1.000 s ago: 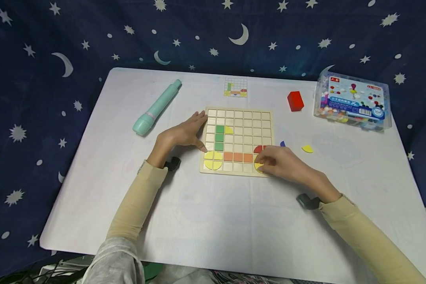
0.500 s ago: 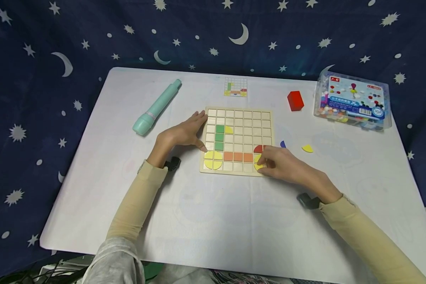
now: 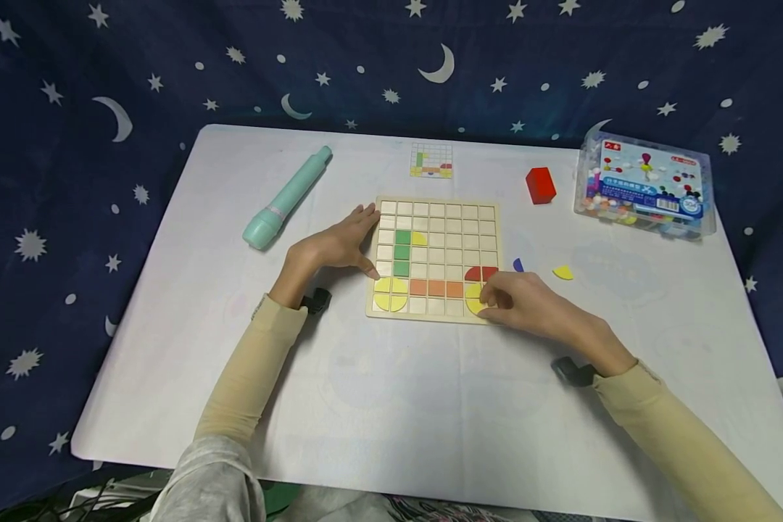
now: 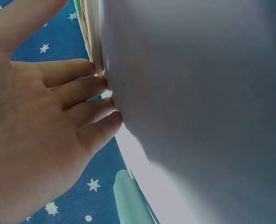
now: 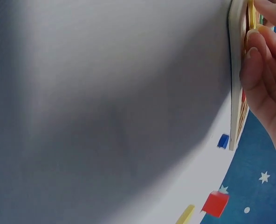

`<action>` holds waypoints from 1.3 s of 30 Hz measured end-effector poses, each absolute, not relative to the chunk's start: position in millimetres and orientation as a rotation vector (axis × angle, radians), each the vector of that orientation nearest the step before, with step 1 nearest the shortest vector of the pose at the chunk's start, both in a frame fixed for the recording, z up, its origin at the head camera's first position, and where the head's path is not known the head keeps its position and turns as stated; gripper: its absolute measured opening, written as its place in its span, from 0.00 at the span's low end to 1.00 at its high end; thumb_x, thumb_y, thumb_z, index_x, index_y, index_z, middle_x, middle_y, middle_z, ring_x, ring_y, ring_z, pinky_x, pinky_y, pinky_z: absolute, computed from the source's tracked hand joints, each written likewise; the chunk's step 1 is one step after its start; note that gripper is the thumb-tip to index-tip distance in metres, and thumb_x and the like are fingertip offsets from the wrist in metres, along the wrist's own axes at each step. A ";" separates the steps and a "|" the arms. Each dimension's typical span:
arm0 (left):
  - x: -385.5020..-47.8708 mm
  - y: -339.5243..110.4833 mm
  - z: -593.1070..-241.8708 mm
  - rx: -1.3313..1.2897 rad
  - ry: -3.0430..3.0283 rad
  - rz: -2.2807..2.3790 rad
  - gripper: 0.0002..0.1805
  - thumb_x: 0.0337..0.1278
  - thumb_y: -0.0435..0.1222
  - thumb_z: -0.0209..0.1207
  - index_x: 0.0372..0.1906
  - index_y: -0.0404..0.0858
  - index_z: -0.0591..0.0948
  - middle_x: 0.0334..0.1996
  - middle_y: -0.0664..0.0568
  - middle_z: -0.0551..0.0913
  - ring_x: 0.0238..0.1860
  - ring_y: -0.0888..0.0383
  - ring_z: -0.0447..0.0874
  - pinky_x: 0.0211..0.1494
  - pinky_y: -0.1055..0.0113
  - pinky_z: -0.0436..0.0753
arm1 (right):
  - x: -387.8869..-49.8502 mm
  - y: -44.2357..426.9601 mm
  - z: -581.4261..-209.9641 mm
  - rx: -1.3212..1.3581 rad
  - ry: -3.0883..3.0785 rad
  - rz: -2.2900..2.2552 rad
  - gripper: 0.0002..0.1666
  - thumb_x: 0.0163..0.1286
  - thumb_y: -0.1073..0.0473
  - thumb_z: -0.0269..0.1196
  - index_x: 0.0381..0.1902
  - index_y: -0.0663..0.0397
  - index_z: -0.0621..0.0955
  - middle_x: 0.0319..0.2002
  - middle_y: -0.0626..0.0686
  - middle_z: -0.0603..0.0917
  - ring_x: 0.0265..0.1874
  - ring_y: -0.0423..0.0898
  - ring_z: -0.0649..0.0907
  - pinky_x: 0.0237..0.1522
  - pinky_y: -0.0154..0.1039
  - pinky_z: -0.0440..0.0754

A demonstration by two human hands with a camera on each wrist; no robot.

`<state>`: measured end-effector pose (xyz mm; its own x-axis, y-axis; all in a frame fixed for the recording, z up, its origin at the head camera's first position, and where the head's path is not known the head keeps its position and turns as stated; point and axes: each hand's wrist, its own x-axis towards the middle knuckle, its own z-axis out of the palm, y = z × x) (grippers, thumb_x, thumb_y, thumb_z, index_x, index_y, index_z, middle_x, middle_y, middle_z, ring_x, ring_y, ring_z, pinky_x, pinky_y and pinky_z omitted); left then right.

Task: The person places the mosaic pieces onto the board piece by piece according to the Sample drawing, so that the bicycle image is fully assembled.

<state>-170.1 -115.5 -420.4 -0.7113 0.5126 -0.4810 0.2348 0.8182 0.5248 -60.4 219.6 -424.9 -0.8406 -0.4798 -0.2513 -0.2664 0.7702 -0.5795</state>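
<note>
A wooden grid board (image 3: 453, 225) lies flat on the white table, with coloured pieces set in its squares: green squares (image 3: 402, 252), orange squares (image 3: 436, 288), red quarter-circles (image 3: 481, 273) and yellow quarter-circles (image 3: 390, 293). My left hand (image 3: 339, 243) rests at the board's left side, fingers extended along its edge; its fingertips touch there in the left wrist view. At the lower right corner, my right hand (image 3: 528, 304) has thumb and fingers curled together, pinching at a yellow quarter-circle piece (image 5: 252, 15) that is mostly hidden by the fingers. Other yellow quarter-circles (image 3: 474, 299) show just left of its fingertips.
Right of the board lie a blue piece (image 3: 518, 265) and a loose yellow quarter-circle (image 3: 563, 272). A small pattern card (image 3: 431, 161) lies behind it. Farther out are a red block (image 3: 541, 185), a clear plastic box (image 3: 646, 185) and a mint-green cylinder (image 3: 287, 197).
My right hand has shifted slightly right, uncovering more of the red and yellow pieces at the board's lower right corner. My left hand stays in place.
</note>
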 end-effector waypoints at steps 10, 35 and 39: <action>-171.0 -115.9 -420.7 0.536 2.363 0.571 0.69 0.49 0.46 0.79 0.84 0.37 0.42 0.85 0.48 0.33 0.85 0.51 0.25 0.86 0.53 0.41 | -57.8 247.9 -422.3 -0.503 2.658 -0.803 0.10 0.64 0.63 0.74 0.43 0.54 0.87 0.29 0.47 0.80 0.31 0.45 0.77 0.32 0.32 0.76; -170.7 -115.6 -421.0 0.534 2.356 0.568 0.69 0.48 0.44 0.79 0.84 0.37 0.42 0.85 0.48 0.33 0.85 0.51 0.25 0.86 0.53 0.42 | -71.3 328.7 -429.4 -0.088 2.898 -0.767 0.17 0.67 0.59 0.72 0.51 0.60 0.85 0.41 0.59 0.83 0.36 0.51 0.76 0.30 0.28 0.70; -170.6 -115.1 -421.8 0.528 2.360 0.573 0.69 0.48 0.44 0.79 0.84 0.38 0.42 0.85 0.49 0.33 0.84 0.52 0.25 0.86 0.53 0.42 | -74.3 331.7 -432.4 -0.055 2.903 -0.755 0.20 0.68 0.53 0.72 0.50 0.63 0.85 0.41 0.61 0.84 0.38 0.52 0.78 0.32 0.27 0.70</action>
